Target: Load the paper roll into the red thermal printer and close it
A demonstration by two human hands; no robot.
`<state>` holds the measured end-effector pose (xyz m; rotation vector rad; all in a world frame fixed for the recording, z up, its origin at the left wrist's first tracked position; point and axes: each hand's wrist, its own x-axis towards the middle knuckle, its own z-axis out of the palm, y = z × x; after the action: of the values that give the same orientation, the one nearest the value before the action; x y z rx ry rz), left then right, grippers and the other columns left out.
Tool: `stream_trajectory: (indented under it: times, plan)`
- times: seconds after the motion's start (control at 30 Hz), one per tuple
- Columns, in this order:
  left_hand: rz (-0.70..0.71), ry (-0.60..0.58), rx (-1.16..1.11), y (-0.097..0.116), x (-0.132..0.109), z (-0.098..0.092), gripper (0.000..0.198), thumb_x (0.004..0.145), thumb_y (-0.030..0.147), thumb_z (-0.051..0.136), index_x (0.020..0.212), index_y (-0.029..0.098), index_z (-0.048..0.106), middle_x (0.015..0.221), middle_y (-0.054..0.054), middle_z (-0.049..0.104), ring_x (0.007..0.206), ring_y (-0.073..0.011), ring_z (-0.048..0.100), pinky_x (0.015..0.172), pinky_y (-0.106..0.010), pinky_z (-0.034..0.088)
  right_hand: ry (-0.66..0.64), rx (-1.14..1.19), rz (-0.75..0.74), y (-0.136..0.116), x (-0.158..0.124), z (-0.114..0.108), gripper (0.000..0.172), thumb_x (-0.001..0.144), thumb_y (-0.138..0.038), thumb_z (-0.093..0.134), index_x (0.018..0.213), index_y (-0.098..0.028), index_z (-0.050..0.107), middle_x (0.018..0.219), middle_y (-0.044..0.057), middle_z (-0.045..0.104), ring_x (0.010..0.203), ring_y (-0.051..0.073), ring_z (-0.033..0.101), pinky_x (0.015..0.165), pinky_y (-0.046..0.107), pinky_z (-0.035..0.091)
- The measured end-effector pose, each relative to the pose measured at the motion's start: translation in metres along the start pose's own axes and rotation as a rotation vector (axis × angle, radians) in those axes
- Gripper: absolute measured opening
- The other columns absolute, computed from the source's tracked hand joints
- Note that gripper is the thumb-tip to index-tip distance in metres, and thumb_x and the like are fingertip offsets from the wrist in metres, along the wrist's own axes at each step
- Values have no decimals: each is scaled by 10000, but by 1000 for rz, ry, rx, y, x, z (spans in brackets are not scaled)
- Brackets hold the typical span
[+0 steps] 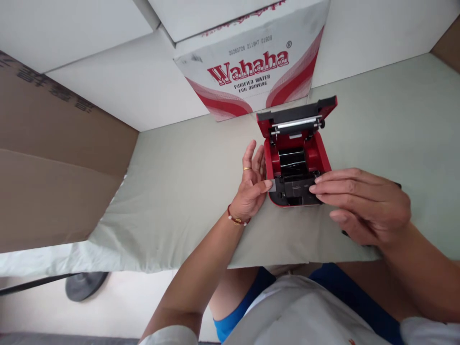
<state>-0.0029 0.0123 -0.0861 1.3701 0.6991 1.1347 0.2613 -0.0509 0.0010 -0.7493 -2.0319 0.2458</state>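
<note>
A small red and black label printer (324, 155) sits on the cloth with its lid (295, 115) raised, a metal bar and dark roller showing on the lid's inner side. Inside lies a shiny black roll (293, 160), perhaps ribbon. My left hand (251, 187) holds the printer's left side, its thumb on a small grey piece (272, 185) at the front left corner. With fingers stretched out, my right hand (366, 201) touches the right end of the black front section (296, 189). Its thumb stays apart from the fingers.
Behind the printer stands a white and red Wahaha water carton (251, 72) against white panels. A brown cardboard box (61, 158) stands at the left. Pale green cloth (179, 191) covers the table. A dark object, mostly hidden, lies beneath my right hand. A black round base (84, 286) rests on the floor.
</note>
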Motion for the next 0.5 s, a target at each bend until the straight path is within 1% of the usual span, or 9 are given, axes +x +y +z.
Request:
stream_trajectory:
  times: [0.03, 0.1, 0.17, 0.2, 0.27, 0.33, 0.4, 0.5]
  plan:
    - [0, -13, 3, 0, 1, -1, 1092, 868, 722, 855, 1728, 543, 206, 1900, -35, 291, 1722, -286, 410, 1328, -500, 492, -17, 29, 41, -3, 6, -3, 231, 1056, -334, 634, 999, -409, 845, 1002, -13, 888, 947, 261, 845, 853, 465, 716]
    - [3, -21, 12, -1, 2, -3, 1034, 868, 723, 852, 1715, 496, 304, 1880, -54, 341, 1702, -294, 444, 1315, -490, 503, -54, 26, 176, -6, 24, -10, 280, 1082, -330, 605, 942, -408, 834, 989, -27, 882, 891, 239, 842, 828, 432, 699]
    - [10, -9, 15, -2, 2, -5, 1001, 856, 716, 861, 1696, 461, 381, 1859, -66, 386, 1683, -301, 471, 1299, -479, 516, -129, -31, 313, -2, 44, -15, 291, 1094, -360, 601, 906, -380, 823, 973, -22, 872, 833, 236, 825, 782, 426, 670]
    - [11, -4, 15, -2, 2, -5, 993, 852, 710, 866, 1690, 451, 402, 1852, -70, 399, 1675, -304, 483, 1293, -478, 521, -190, -71, 357, 4, 54, -15, 273, 1086, -390, 615, 908, -364, 820, 956, -13, 864, 802, 245, 809, 764, 437, 653]
    - [8, -5, 0, -2, 2, -5, 984, 850, 689, 874, 1686, 447, 416, 1848, -69, 408, 1670, -304, 490, 1289, -480, 522, -328, -162, 394, 21, 70, -10, 218, 1044, -444, 659, 928, -349, 817, 896, 12, 833, 743, 268, 761, 757, 469, 619]
    - [3, -9, -33, -1, 2, -4, 971, 850, 660, 884, 1680, 452, 424, 1847, -62, 410, 1683, -299, 472, 1300, -480, 512, -436, -276, 407, 40, 81, 0, 142, 973, -444, 734, 910, -342, 810, 824, 40, 796, 707, 282, 717, 752, 482, 587]
    - [0, -3, -54, -1, 2, -3, 968, 844, 645, 895, 1674, 450, 436, 1844, -62, 417, 1693, -298, 458, 1309, -480, 504, -491, -410, 414, 55, 85, 14, 100, 896, -376, 801, 815, -324, 777, 777, 63, 771, 679, 279, 684, 710, 466, 553]
    - [0, -2, -35, -1, 3, -3, 986, 835, 665, 894, 1678, 438, 436, 1850, -69, 407, 1695, -304, 456, 1310, -485, 504, -539, -576, 397, 65, 84, 29, 176, 769, -256, 851, 680, -294, 704, 736, 79, 759, 621, 259, 640, 588, 417, 477]
